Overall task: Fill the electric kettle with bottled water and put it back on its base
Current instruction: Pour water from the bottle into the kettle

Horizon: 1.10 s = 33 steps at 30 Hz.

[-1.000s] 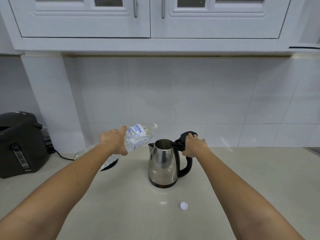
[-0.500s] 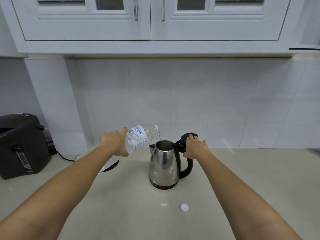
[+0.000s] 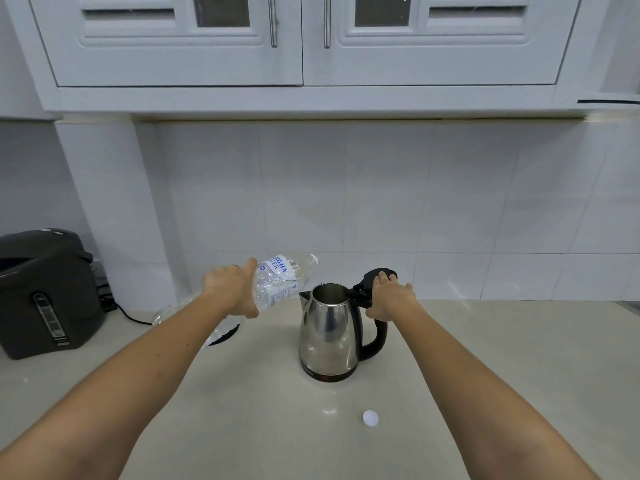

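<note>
A steel electric kettle with a black handle stands on the counter, its black lid swung open to the right. My right hand rests on top of the handle, its fingers on the open lid. My left hand grips a clear water bottle with a blue-lettered label, tipped so its mouth is just above the kettle's opening. A thin stream of water falls from the bottle into the kettle. The black round kettle base lies to the left, mostly hidden behind my left forearm and the bottle.
The white bottle cap lies on the counter in front of the kettle. A dark grey hot-water dispenser stands at the far left, with a black cord running toward the base. White wall cabinets hang overhead.
The bottle has tipped further and its mouth has moved over the kettle's opening; water now streams in. My right hand stays on the handle and lid.
</note>
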Each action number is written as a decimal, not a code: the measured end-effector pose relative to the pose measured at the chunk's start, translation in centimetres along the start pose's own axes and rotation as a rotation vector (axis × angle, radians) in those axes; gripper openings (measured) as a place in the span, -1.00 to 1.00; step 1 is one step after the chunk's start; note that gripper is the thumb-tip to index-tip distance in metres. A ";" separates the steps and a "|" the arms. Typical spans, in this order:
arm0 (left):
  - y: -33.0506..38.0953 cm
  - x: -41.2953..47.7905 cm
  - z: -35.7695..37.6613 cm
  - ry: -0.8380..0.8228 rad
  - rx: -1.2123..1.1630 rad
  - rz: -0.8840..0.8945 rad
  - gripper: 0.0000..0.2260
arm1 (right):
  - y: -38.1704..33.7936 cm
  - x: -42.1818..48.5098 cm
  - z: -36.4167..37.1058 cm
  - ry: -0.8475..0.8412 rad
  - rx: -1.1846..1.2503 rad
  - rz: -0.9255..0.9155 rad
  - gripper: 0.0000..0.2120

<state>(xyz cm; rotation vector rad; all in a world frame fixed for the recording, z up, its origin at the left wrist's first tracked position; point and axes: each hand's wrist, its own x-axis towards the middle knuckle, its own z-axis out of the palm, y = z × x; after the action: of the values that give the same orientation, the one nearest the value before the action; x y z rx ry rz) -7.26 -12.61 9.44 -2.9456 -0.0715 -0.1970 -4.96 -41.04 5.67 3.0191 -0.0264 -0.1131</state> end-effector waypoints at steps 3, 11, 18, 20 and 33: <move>0.1 0.0 0.1 -0.002 0.000 0.000 -0.32 | 0.0 0.0 0.0 0.007 0.001 -0.002 -0.24; 0.4 -0.1 0.7 0.002 -0.006 -0.005 -0.32 | 0.0 -0.1 0.1 0.006 -0.003 -0.011 -0.25; 0.9 -0.5 2.1 -0.033 -0.065 -0.004 -0.27 | 0.1 -0.3 0.2 0.007 -0.002 -0.012 -0.22; 1.1 -0.7 2.6 -0.043 -0.103 -0.006 -0.27 | 0.1 -0.3 0.4 0.012 -0.001 -0.013 -0.21; 4.6 -3.9 8.8 0.022 -0.683 -0.096 -0.24 | 0.3 -0.4 1.0 0.043 -0.017 -0.028 -0.16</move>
<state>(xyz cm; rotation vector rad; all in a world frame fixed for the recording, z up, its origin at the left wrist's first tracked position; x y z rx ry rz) -9.75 -15.62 -0.53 -3.6214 -0.1726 -0.3209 -5.49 -41.49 4.74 3.0043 0.0203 -0.0503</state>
